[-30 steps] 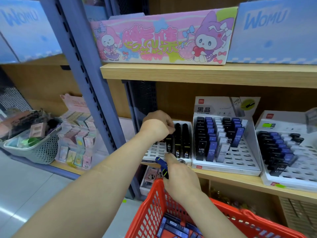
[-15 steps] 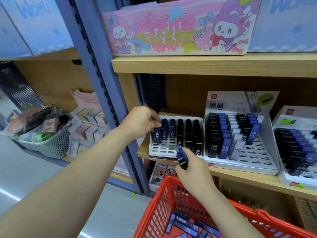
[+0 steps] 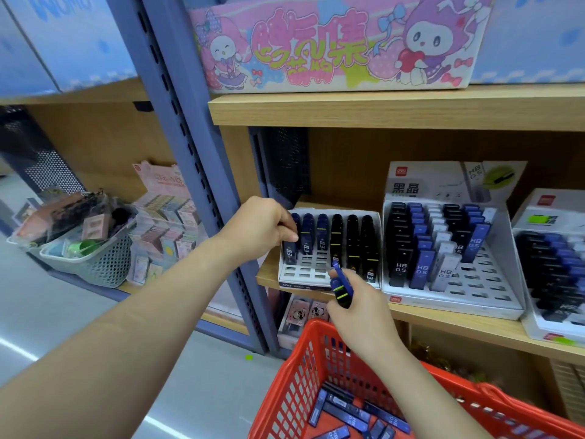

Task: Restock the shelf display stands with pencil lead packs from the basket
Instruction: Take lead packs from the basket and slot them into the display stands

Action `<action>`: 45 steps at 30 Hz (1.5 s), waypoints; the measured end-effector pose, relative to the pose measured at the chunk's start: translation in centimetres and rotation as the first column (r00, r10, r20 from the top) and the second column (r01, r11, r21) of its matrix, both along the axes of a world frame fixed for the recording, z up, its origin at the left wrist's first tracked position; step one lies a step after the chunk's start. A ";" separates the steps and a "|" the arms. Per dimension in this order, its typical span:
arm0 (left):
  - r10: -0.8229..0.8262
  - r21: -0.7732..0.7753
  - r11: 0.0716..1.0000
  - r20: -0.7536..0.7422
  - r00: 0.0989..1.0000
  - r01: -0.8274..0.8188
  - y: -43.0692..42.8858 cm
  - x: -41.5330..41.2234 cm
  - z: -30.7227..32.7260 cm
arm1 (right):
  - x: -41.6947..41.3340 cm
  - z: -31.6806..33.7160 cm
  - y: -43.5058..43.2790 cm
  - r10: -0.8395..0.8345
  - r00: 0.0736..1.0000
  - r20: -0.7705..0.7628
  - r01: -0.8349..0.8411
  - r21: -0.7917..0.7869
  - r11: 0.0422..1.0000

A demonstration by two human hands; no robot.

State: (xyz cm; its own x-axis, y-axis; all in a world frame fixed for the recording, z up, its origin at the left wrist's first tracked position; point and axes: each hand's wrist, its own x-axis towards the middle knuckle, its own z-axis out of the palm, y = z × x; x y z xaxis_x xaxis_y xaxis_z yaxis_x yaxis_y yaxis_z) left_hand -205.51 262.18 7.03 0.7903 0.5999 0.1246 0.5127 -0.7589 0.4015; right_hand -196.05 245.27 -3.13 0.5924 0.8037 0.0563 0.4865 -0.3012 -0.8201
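A white display stand point(image 3: 304, 274) with rows of blue and black pencil lead packs sits at the left end of the wooden shelf. My left hand point(image 3: 259, 231) pinches a blue lead pack point(image 3: 289, 248) standing in the stand's leftmost column. My right hand point(image 3: 357, 308) is just in front of the stand and grips a few blue and black lead packs point(image 3: 341, 286), held upright. Below it is the red basket point(image 3: 300, 384), with several blue lead packs point(image 3: 348, 416) lying loose on its bottom.
Two larger white stands point(image 3: 468, 299) point(image 3: 538, 324) of HB 0.5 packs fill the shelf to the right. A blue steel upright point(image 3: 202, 172) stands left of the small stand. A grey basket point(image 3: 101, 264) of small goods sits on the lower left shelf. Boxes line the upper shelf point(image 3: 380, 109).
My left hand has shifted from the black middle columns to the stand's leftmost blue column. My right hand stays in front of the stand with its packs. The view has moved left.
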 end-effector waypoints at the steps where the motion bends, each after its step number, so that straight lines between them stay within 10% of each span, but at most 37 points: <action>1: -0.006 0.028 1.000 -0.013 1.000 0.006 0.0 0.0 0.0 | 0.0 0.1 0.0 -0.001 1.000 -0.005 0.001 0.007 1.000; 12: 0.073 0.052 0.996 0.073 0.995 -0.077 0.0 -0.4 -2.2 | -0.3 0.8 0.1 -0.018 0.947 -0.322 0.054 0.104 0.993; 23: 0.094 0.146 0.985 0.022 0.995 -0.096 -0.6 0.1 -3.1 | -1.0 4.7 -2.7 0.177 0.411 -0.894 0.045 0.214 0.976; 27: 0.136 0.212 0.970 -0.051 0.989 -0.122 -2.4 0.6 -0.7 | -0.6 5.5 -3.9 0.209 0.509 -0.835 -0.054 0.212 0.976; 32: -0.084 -0.544 0.834 0.038 0.996 0.091 -8.5 1.6 4.0 | -0.1 6.7 -5.1 0.283 0.600 -0.748 -0.186 0.213 0.959; 40: 0.144 -0.572 0.820 0.264 0.954 0.035 -11.3 0.1 5.6 | 0.9 8.4 -6.6 0.395 0.670 -0.629 -0.272 0.287 0.918; 45: 0.306 -0.610 0.792 0.352 0.885 -0.030 -10.3 -1.5 5.3 | 2.7 7.5 -7.9 0.444 0.406 -0.799 -0.249 0.371 0.895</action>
State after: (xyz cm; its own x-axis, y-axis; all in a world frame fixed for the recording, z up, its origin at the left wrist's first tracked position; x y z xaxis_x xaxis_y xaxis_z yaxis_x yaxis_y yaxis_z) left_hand -207.06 251.86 12.29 0.6229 0.7823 0.0007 0.2897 -0.2315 0.9287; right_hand -193.39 237.36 4.40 0.0897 0.9848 -0.1490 -0.4490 -0.0935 -0.8886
